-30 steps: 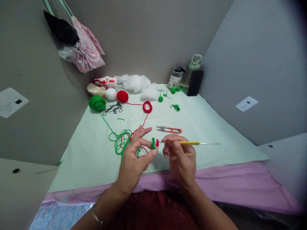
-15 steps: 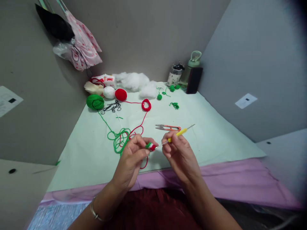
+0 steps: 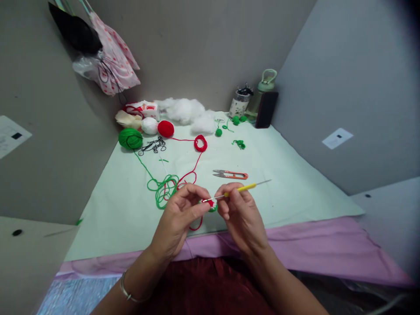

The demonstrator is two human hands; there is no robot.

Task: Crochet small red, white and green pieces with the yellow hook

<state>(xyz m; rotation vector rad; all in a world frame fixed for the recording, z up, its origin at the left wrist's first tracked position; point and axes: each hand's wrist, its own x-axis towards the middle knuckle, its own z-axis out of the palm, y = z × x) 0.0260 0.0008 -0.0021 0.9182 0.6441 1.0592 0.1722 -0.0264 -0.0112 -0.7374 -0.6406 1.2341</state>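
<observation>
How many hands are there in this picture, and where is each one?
2. The left hand, at the picture's lower middle, pinches the small red, white and green piece; the right hand, beside it, holds the yellow-handled hook. No other hand shows.

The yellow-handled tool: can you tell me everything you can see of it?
The yellow-handled tool is slim and straight, with a smooth, perhaps plastic grip and thin, metal-looking shafts at both ends. The right hand pinches it, partly covering the grip. It slants across the view, one end pointing right, the other meeting a small red, white and green piece. The tip's shape is too small to tell.
</observation>
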